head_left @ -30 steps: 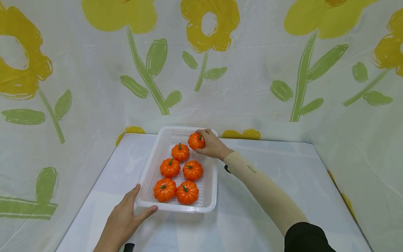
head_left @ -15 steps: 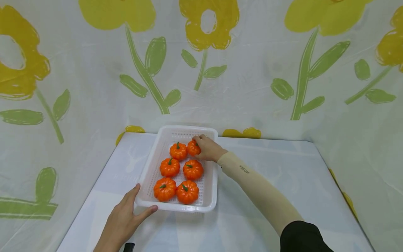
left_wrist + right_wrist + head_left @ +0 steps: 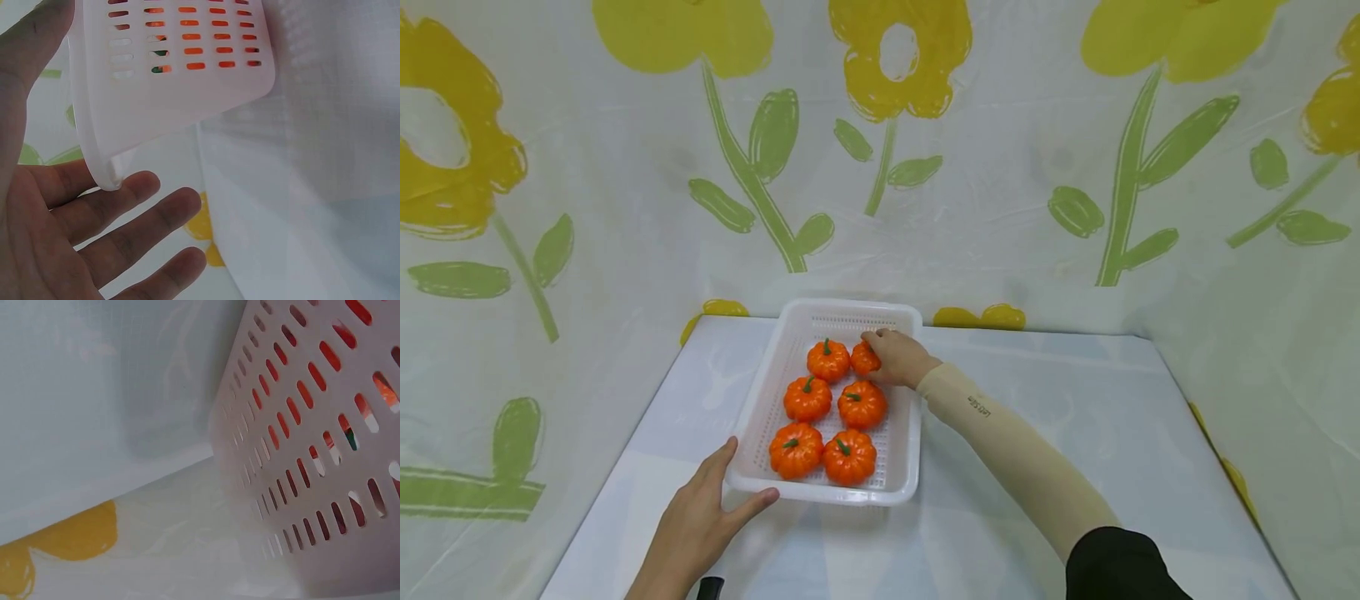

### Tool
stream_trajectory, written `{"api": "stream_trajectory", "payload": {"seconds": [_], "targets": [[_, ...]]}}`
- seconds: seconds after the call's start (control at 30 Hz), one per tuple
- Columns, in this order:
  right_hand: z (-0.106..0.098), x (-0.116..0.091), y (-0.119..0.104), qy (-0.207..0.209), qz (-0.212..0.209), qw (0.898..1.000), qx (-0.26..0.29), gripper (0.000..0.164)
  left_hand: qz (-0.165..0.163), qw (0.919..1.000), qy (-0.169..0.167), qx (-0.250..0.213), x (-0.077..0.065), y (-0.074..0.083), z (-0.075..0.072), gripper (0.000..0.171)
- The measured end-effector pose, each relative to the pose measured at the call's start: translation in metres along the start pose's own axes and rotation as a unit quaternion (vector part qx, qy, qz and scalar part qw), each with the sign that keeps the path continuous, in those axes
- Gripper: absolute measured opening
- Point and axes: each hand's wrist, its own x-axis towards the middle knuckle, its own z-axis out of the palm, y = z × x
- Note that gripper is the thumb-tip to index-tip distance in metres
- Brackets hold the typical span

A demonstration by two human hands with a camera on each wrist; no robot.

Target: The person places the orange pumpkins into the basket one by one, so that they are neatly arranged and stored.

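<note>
A white plastic basket (image 3: pixel 901 483) stands on the table with several small orange pumpkins (image 3: pixel 862 405) inside, each with a green stem. My right hand (image 3: pixel 901 358) reaches over the basket's right rim and holds a pumpkin (image 3: pixel 864 359) near the far right, low in the basket, its fingers partly covering it. Neither the right hand nor that grip shows in the right wrist view, only the basket's slotted side (image 3: pixel 300 437). At the near left corner, my left hand (image 3: pixel 696 517) touches the rim with thumb and fingers spread; in the left wrist view its fingers (image 3: pixel 140 225) look straight.
The basket sits toward the back of a pale table (image 3: pixel 1022 467), close to a fabric backdrop (image 3: pixel 985 208) printed with yellow flowers. More of that fabric rises at the left and right table edges.
My right hand has lowered the pumpkin toward the near side, beside another pumpkin that shifted slightly back and left. The left hand stays at the basket corner.
</note>
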Motion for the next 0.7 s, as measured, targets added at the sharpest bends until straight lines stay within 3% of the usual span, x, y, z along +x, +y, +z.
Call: {"api": "stream_trajectory", "payload": {"seconds": [0.2, 0.37, 0.57, 0.7], "targets": [[0.001, -0.001, -0.001, 0.009, -0.008, 1.000, 0.003, 0.074, -0.003, 1.0000, -0.001, 0.002, 0.000, 0.000, 0.000, 0.127], [0.000, -0.002, 0.003, 0.029, -0.019, 0.998, 0.049, 0.067, -0.005, 1.0000, -0.003, 0.003, 0.000, 0.000, 0.001, 0.128], [0.004, -0.008, 0.008, 0.096, -0.043, 0.986, 0.127, 0.054, -0.012, 0.9999, -0.009, 0.005, 0.000, 0.001, 0.001, 0.129], [0.001, -0.027, 0.007, 0.159, -0.048, 0.976, 0.140, 0.049, -0.015, 0.9998, -0.012, 0.005, 0.000, 0.001, 0.000, 0.130]]}}
